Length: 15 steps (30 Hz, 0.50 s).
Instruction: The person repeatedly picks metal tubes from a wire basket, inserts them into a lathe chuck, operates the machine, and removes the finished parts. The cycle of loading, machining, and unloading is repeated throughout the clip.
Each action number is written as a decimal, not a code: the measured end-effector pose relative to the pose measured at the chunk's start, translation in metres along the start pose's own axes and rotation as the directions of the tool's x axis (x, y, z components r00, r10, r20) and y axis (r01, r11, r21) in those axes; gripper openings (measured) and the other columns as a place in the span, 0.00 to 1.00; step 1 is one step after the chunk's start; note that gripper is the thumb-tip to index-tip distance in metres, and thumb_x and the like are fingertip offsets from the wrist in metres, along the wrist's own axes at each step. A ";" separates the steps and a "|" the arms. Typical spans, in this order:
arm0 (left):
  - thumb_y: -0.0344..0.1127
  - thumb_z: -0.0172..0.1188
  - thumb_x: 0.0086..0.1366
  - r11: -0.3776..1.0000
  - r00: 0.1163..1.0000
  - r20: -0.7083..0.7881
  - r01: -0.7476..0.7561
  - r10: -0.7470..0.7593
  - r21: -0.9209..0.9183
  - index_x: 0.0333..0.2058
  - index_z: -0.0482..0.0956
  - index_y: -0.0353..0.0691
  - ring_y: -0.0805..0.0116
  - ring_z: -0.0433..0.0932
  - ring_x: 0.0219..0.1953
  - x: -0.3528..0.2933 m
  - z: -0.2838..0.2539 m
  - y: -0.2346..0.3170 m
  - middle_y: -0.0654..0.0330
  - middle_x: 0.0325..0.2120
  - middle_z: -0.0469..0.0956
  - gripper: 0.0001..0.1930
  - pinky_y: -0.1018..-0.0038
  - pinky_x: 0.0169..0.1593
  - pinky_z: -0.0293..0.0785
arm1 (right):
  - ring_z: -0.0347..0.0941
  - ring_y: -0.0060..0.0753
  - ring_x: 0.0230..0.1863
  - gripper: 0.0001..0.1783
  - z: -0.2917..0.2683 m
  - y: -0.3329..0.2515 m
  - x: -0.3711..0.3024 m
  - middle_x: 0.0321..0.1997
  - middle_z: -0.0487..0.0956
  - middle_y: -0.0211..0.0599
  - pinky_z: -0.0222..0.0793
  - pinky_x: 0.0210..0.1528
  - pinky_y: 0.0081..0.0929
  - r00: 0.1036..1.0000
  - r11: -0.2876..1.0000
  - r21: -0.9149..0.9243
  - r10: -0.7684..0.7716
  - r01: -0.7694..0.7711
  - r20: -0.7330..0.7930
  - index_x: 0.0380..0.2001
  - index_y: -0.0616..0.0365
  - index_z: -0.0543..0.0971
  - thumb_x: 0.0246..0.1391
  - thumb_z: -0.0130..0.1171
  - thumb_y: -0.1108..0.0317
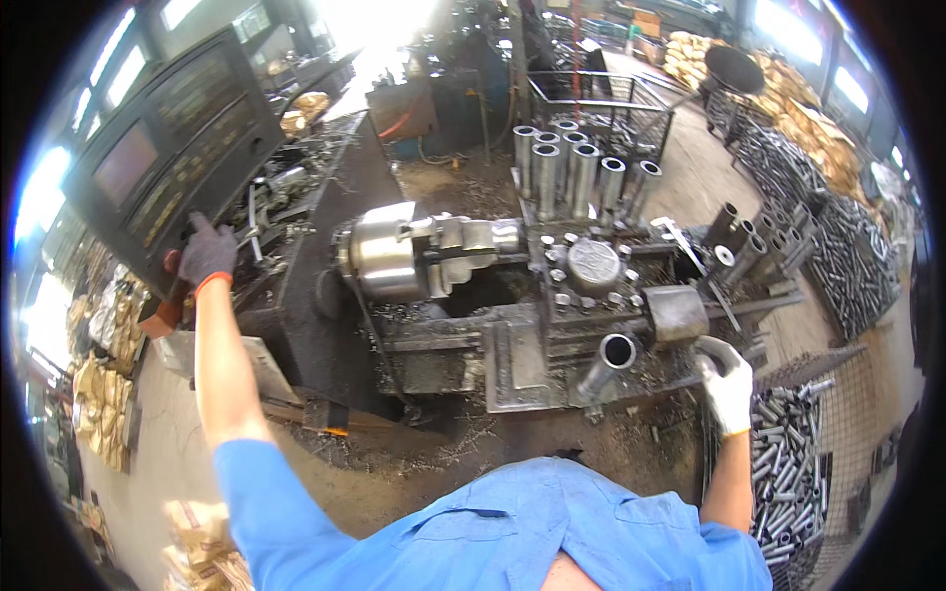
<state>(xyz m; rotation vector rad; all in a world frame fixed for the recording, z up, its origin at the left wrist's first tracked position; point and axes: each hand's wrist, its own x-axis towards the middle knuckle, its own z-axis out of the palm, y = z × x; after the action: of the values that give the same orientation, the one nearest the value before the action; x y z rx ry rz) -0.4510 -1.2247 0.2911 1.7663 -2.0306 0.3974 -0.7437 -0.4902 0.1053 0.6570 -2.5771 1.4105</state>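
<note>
Wears a blue shirt (473, 522) below both hands. Rests the right hand (725, 379), gloved in white, by the near edge of a lathe (514, 366), with thumb and fingers bent and a little apart; cannot tell whether clamped on anything behind them. Stretches the left hand (205, 254), gloved in grey, to a dark control panel (177, 148), with one finger extended at its face and a red knob (171, 261) just beside; cannot tell how the other fingers stand. Has a mesh crate (855, 443) of short metal tubes to the right of and below the right hand. Shows an upright tube (605, 364) left of the right hand and a metal block (676, 313) just above it. Has a steel chuck (386, 251) between the two hands. Shows a round-capped tool post (594, 264) up and left of the right hand, with a caliper (680, 242) beyond that hand. Has a cluster of upright tubes (548, 177) farther up and left, then a wire bin (670, 130) and stacked sacks (803, 123) farthest beyond the right hand
</note>
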 end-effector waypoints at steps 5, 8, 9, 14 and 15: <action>0.39 0.61 0.72 0.769 0.834 -0.460 -0.501 0.305 -0.397 0.67 0.71 0.41 0.47 0.86 0.43 -0.181 -0.033 0.032 0.46 0.43 0.86 0.27 0.54 0.49 0.81 | 0.81 0.22 0.39 0.46 0.028 -0.001 0.014 0.59 0.86 0.41 0.78 0.45 0.25 0.905 0.986 0.141 0.020 -0.088 0.425 0.68 0.62 0.76 0.46 0.79 0.59; 0.28 0.68 0.64 0.515 0.801 -0.323 -0.579 0.505 -0.632 0.57 0.81 0.35 0.59 0.85 0.39 -0.337 -0.005 0.038 0.53 0.37 0.86 0.22 0.64 0.51 0.81 | 0.84 0.34 0.53 0.49 0.074 -0.010 0.022 0.59 0.85 0.44 0.81 0.57 0.33 0.797 0.990 0.112 -0.132 0.082 0.589 0.68 0.62 0.75 0.43 0.84 0.56; 0.30 0.69 0.63 0.519 0.797 -0.222 -0.549 0.562 -0.655 0.56 0.83 0.37 0.54 0.86 0.40 -0.386 0.015 0.040 0.52 0.37 0.86 0.21 0.62 0.51 0.82 | 0.84 0.34 0.55 0.48 0.088 -0.013 0.025 0.59 0.85 0.43 0.80 0.58 0.32 0.739 0.976 0.214 -0.179 0.048 0.649 0.67 0.61 0.75 0.43 0.83 0.60; 0.53 0.61 0.70 0.880 0.631 0.753 0.233 0.186 -0.413 0.57 0.83 0.45 0.47 0.85 0.53 -0.602 0.091 -0.042 0.50 0.49 0.87 0.24 0.56 0.57 0.79 | 0.88 0.30 0.43 0.09 0.125 -0.019 0.019 0.42 0.91 0.33 0.82 0.50 0.28 0.680 0.979 0.199 -0.124 -0.033 0.722 0.37 0.54 0.91 0.50 0.77 0.72; 0.56 0.60 0.71 0.901 0.534 0.843 0.330 0.067 -0.280 0.56 0.83 0.46 0.48 0.84 0.54 -0.644 0.098 -0.076 0.51 0.49 0.87 0.25 0.55 0.57 0.79 | 0.87 0.31 0.43 0.26 0.128 -0.021 0.015 0.46 0.89 0.40 0.84 0.50 0.31 0.693 0.986 0.164 -0.104 -0.021 0.714 0.50 0.62 0.84 0.46 0.79 0.74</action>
<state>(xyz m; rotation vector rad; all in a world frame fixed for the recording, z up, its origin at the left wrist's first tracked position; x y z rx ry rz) -0.3194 -0.7246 -0.1123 1.9858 -2.2411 -1.1159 -0.7367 -0.6104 0.0555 1.5747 -2.9632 1.5851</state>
